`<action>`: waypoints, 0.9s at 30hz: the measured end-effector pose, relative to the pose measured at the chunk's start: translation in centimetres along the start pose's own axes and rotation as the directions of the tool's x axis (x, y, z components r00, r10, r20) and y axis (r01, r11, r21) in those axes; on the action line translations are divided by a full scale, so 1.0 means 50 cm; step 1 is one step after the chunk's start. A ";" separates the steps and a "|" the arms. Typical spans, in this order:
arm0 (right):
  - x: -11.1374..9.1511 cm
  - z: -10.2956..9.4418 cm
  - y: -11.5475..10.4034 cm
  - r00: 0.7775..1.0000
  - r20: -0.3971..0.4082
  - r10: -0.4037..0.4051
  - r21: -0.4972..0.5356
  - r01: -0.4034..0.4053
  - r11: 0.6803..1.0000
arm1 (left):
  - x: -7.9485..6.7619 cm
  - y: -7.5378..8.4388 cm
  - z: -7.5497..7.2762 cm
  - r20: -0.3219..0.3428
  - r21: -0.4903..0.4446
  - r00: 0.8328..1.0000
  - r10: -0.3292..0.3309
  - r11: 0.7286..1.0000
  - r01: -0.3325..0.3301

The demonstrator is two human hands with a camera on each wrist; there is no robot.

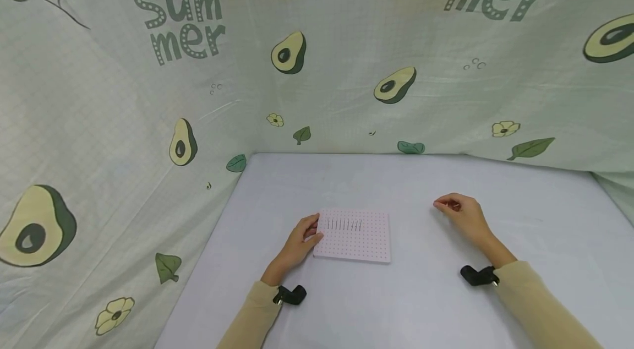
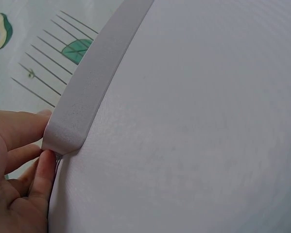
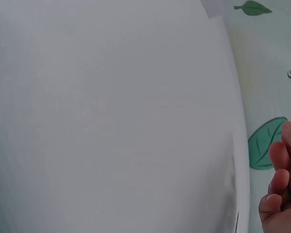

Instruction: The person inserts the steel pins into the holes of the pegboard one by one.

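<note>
A pale pink pegboard (image 1: 366, 247), covered in small holes, lies on the white table. Along its far left part a row of several thin dark pins (image 1: 344, 224) stands upright. Seen from the side in the left wrist view, the pins (image 2: 45, 73) stick out of the board's face. My left hand (image 1: 296, 244) grips the board's left edge between thumb and fingers. Off to the board's right, my right hand (image 1: 466, 219) is held over the table, thumb and index fingertips together and the other fingers curled. Whether something thin is between those fingertips I cannot tell.
A white cloth covers the table (image 1: 396, 310). Behind it and on the left hangs a pale green curtain (image 1: 337, 13) printed with avocados, leaves and lettering. A black wrist camera (image 1: 292, 295) sits on the left wrist, another wrist camera (image 1: 477, 276) on the right.
</note>
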State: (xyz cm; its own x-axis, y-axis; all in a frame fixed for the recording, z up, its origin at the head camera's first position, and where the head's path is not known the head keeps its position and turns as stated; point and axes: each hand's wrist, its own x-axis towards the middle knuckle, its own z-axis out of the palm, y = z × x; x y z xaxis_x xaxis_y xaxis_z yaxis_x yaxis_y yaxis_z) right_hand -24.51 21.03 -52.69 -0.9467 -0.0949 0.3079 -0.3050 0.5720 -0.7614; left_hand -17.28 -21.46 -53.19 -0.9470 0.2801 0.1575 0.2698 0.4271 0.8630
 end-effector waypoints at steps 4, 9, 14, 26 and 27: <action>-0.004 -0.020 0.015 0.999 -0.027 0.044 -0.040 -0.045 0.998 | -0.005 0.030 -0.009 0.012 -0.015 1.000 0.005 1.000 -0.005; -0.002 -0.043 0.037 0.995 -0.038 0.089 -0.066 -0.092 0.994 | -0.003 0.018 -0.006 0.009 -0.019 1.000 0.002 1.000 -0.002; 0.005 -0.059 0.059 0.990 -0.035 0.140 -0.079 -0.142 0.987 | 0.007 -0.035 0.003 -0.009 -0.005 1.000 -0.004 1.000 0.004; 0.015 -0.076 0.097 0.989 -0.027 0.144 -0.104 -0.146 0.984 | 0.005 -0.030 0.009 -0.026 0.006 1.000 -0.013 1.000 0.013; 0.015 -0.077 0.100 0.990 -0.028 0.139 -0.110 -0.141 0.984 | 0.005 -0.022 0.008 -0.025 0.008 1.000 -0.010 1.000 0.010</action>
State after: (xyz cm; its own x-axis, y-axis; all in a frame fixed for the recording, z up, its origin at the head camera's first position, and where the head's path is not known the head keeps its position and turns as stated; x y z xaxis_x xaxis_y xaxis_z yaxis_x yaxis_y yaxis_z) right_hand -26.36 26.94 -54.07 -0.9765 0.0082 0.2154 -0.1554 0.6658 -0.7298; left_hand -17.72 -21.52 -54.28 -0.9536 0.2545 0.1610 0.2619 0.4367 0.8607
